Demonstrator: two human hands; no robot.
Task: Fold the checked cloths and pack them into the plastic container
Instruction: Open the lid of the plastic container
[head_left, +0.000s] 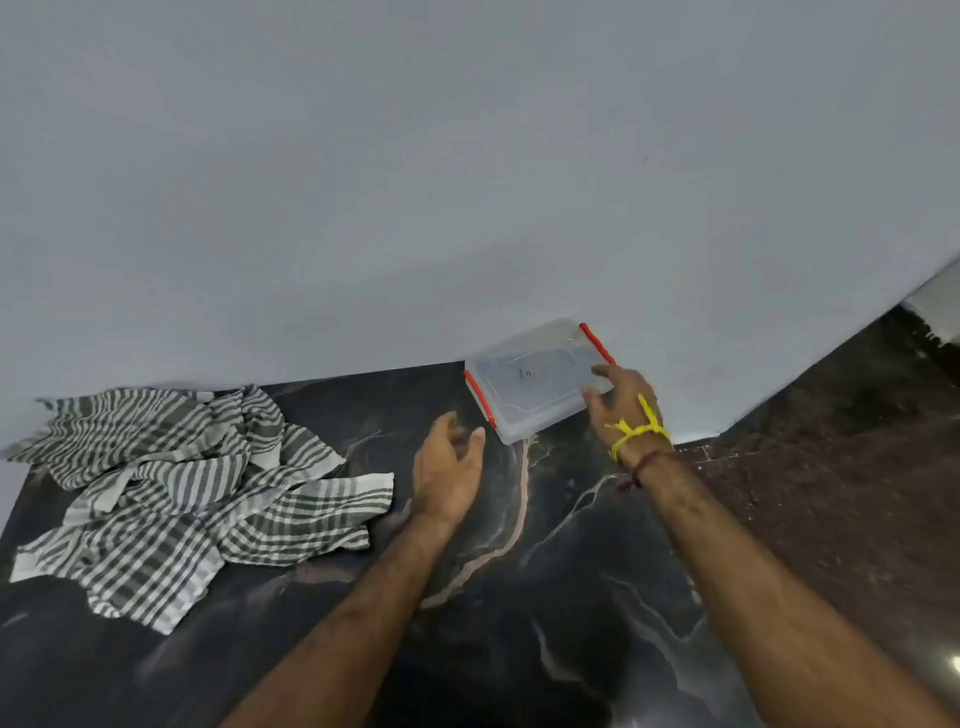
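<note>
With the right hand apparently gripping the lidded plastic container at one edge and the left hand open beside it, the container could skid off the marble table.

Dark marble table: crumpled checked cloths left, lidded plastic container far edge.

A single head-worn wide-angle view looks forward and down from close above a dark marble tabletop, tilted, facing a plain grey wall.
</note>
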